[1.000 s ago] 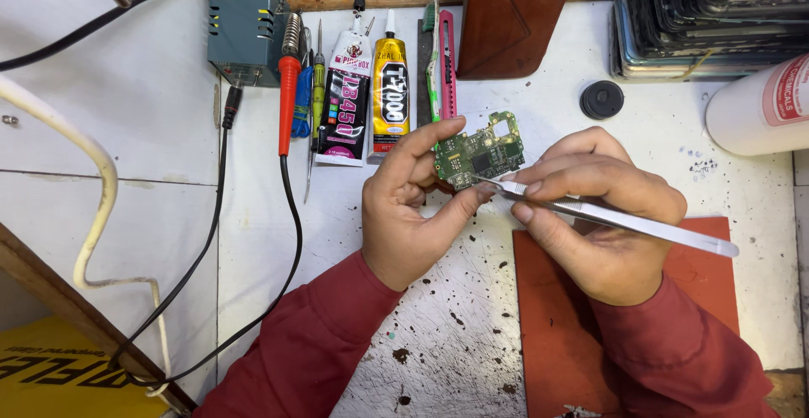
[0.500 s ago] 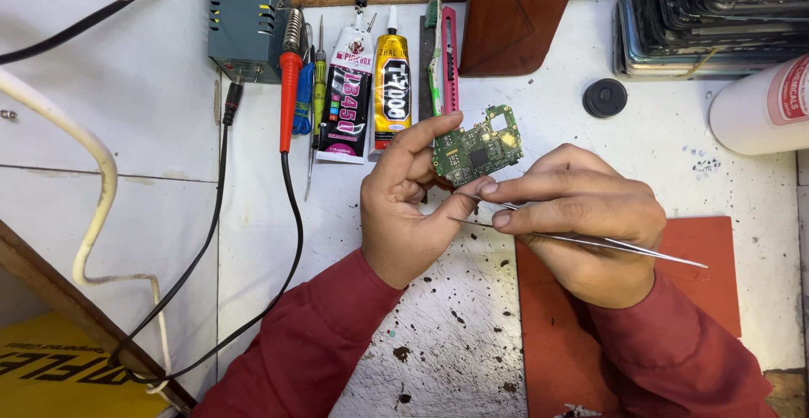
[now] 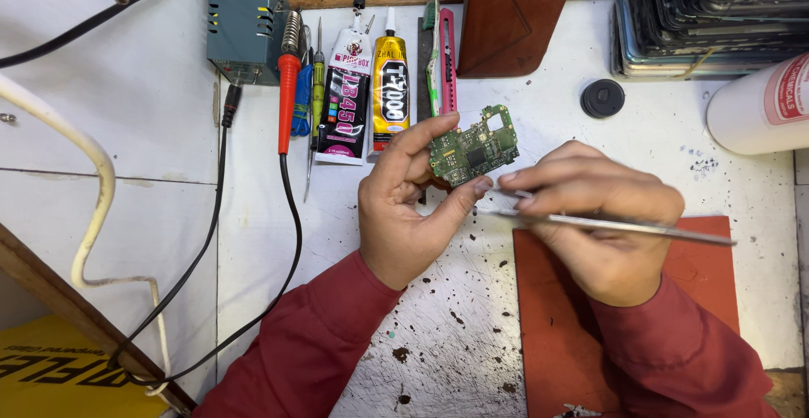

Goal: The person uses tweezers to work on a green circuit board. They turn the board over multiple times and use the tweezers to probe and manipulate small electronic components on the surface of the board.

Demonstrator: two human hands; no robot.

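Tweezers (image 3: 607, 224) have levelled in the right hand (image 3: 602, 216); left hand (image 3: 404, 207) pinches the circuit board (image 3: 472, 146).

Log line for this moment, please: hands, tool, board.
left hand: holds green circuit board above bench | right hand: grips metal tweezers, tip beside board's lower edge | red mat beneath right hand

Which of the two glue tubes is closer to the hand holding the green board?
The yellow tube. It lies right of the white and pink tube, so it sits nearer the left hand that holds the green circuit board.
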